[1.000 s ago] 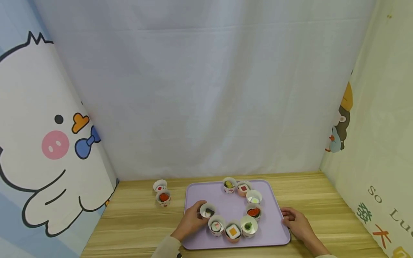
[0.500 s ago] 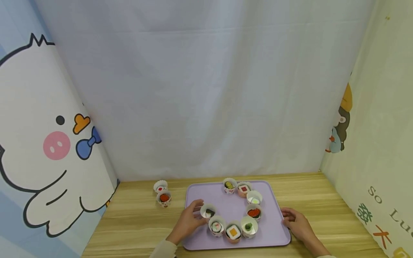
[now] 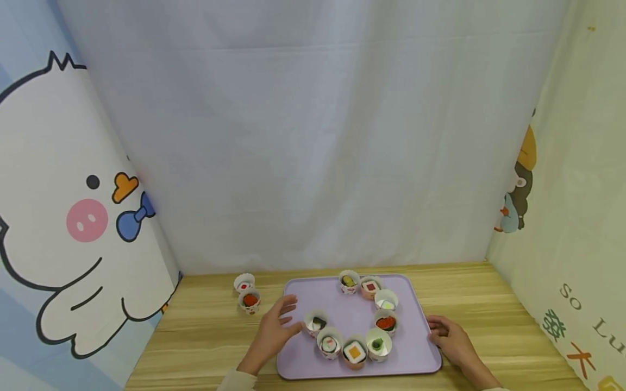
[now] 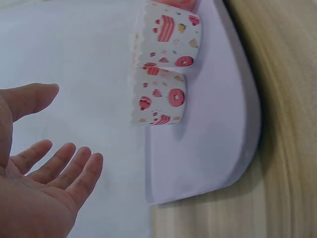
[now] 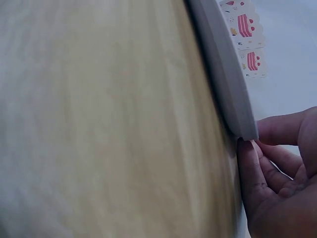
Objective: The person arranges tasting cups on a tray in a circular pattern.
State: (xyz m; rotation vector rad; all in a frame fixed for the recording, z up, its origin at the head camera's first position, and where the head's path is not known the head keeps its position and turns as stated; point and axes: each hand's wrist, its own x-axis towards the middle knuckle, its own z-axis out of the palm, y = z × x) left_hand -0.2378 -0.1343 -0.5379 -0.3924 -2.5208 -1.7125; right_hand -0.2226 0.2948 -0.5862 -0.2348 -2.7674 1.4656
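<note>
My left hand (image 3: 271, 332) is open, fingers spread, over the left edge of a lilac tray (image 3: 305, 369); it holds nothing. Just to its right on the tray stands a paper cup (image 3: 315, 322) with a small piece of sushi in it. In the left wrist view the open hand (image 4: 59, 168) is apart from the printed cups (image 4: 163, 96). My right hand (image 3: 454, 341) holds the tray's right edge. In the right wrist view that hand (image 5: 282, 173) pinches the tray's rim (image 5: 237, 94) between thumb and fingers. Several sushi-filled cups (image 3: 354, 354) form an open curve on the tray.
Two more cups stand on the wooden table (image 3: 205, 336) left of the tray, one with a red filling (image 3: 250, 301) and one behind it (image 3: 243, 282). A white cloth (image 3: 313, 163) hangs behind the table, with printed cloths at both sides.
My left hand has let go of the leftmost cup on the tray and drawn back to the left, its fingers opening. That cup stays in place. The right hand keeps still.
</note>
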